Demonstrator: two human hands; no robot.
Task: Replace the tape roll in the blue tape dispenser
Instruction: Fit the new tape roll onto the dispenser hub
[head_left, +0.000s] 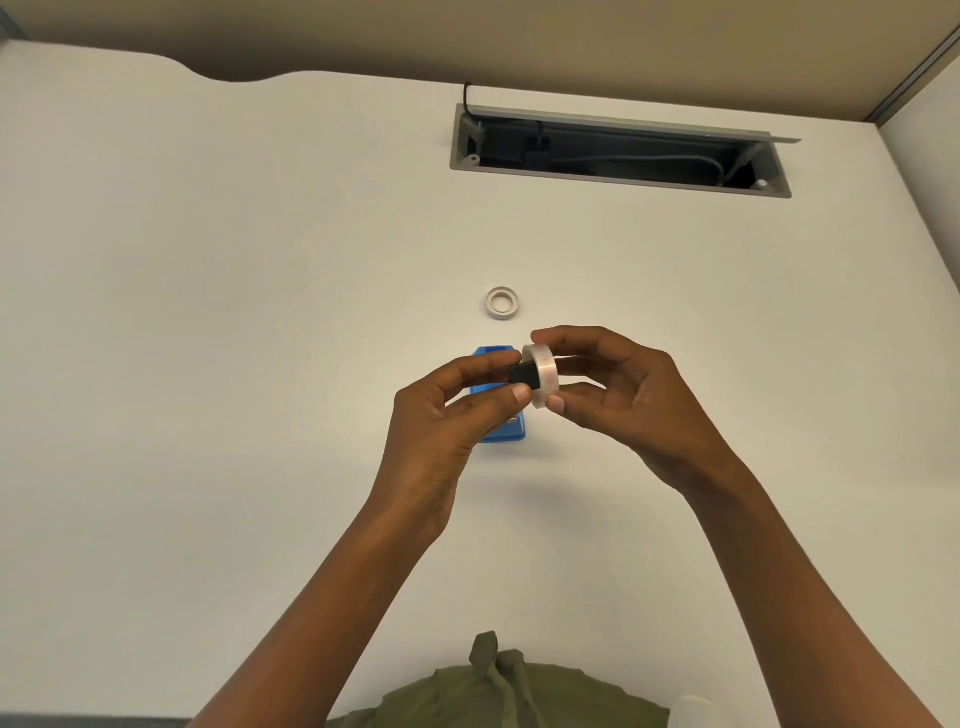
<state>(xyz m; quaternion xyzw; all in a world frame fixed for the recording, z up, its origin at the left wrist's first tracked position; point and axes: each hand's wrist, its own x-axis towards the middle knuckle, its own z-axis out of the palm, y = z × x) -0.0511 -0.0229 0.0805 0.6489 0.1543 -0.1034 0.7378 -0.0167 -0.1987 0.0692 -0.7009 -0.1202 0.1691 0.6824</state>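
Head view. Qty 2 hands, raised above the bench (208, 260), approx. centre frame. Left hand (441, 415): fingers pinched shut on 1 black hub (522, 375), thumb below, index above. Right hand (618, 395): fingers closed on the rim of 1 clear tape roll (543, 376), thumb at bottom edge, index over the top. Roll stands on edge; its bore axis runs left-right, open face toward the hub. Hub long axis is in line w/ the bore, tip at the roll's face; insertion depth can't be told.

Blue tape dispenser (501, 434), qty 1, lies on the bench directly beneath the hands, mostly hidden; long axis runs near-far. Empty core ring (502, 302), qty 1, lies flat on the bench just beyond the dispenser, hole up. Cable hatch (618, 179), qty 1, open at the far side.
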